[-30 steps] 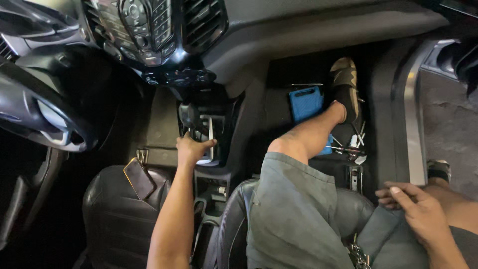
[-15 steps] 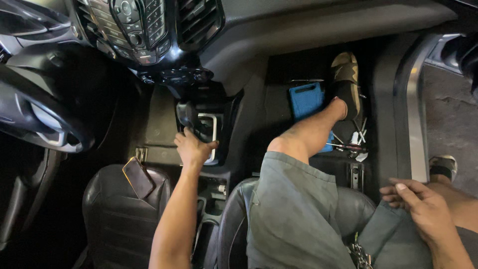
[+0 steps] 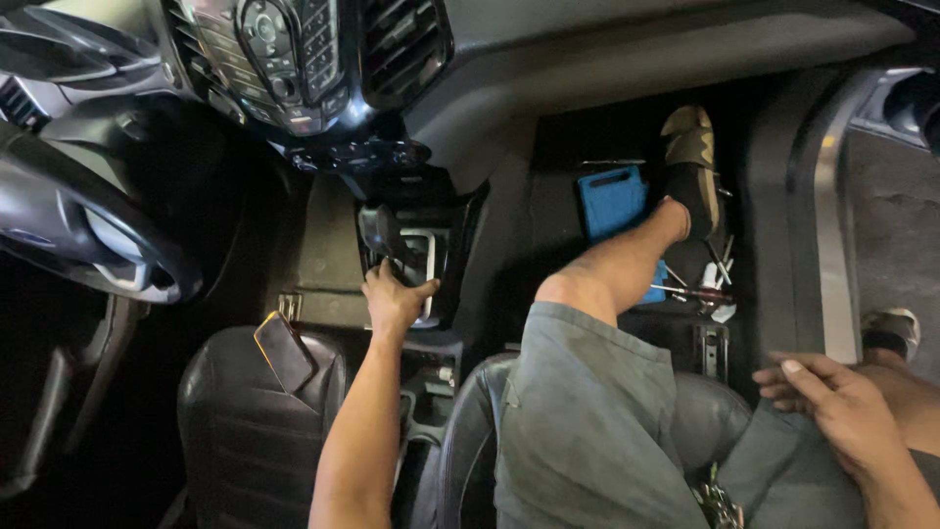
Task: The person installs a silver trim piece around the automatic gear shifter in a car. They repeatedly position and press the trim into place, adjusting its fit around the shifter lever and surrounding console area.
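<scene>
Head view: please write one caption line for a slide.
Left hand on the gear lever, right hand resting on the thigh.

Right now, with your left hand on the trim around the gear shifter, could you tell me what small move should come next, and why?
Probably lift the near edge of the shifter trim gently with the left hand, whose fingers already curl over that edge beside the gear lever. The right hand rests idle on the knee, and the tools lie on the floor mat out of reach.
</scene>
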